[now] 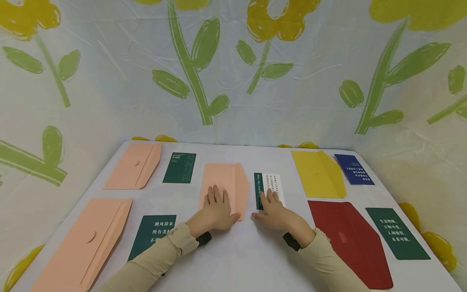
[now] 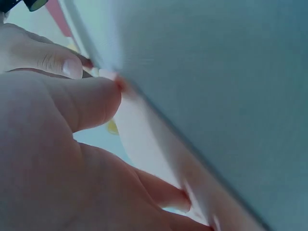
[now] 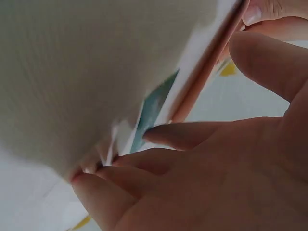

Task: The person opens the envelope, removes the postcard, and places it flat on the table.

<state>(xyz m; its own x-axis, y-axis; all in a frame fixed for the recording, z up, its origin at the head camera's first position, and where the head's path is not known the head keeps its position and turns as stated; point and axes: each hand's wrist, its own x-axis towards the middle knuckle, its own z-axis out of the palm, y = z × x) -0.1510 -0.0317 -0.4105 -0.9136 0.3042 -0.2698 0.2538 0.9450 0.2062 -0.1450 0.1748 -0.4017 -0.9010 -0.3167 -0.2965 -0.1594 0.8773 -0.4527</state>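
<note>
In the head view my left hand lies with straight fingers on the middle pink envelope, whose flap points right. Just to its right, my right hand touches a green and white card printed with text, its fingertips over the lower half. The left wrist view shows the left fingers against the pale pink envelope. From the right wrist, the right fingers reach the card, of which a teal strip shows. Both thumbs are spread toward each other.
Two more pink envelopes lie at left, beside a dark green card and another green card partly behind my left sleeve. At right are a yellow envelope, blue card, red envelope and green card.
</note>
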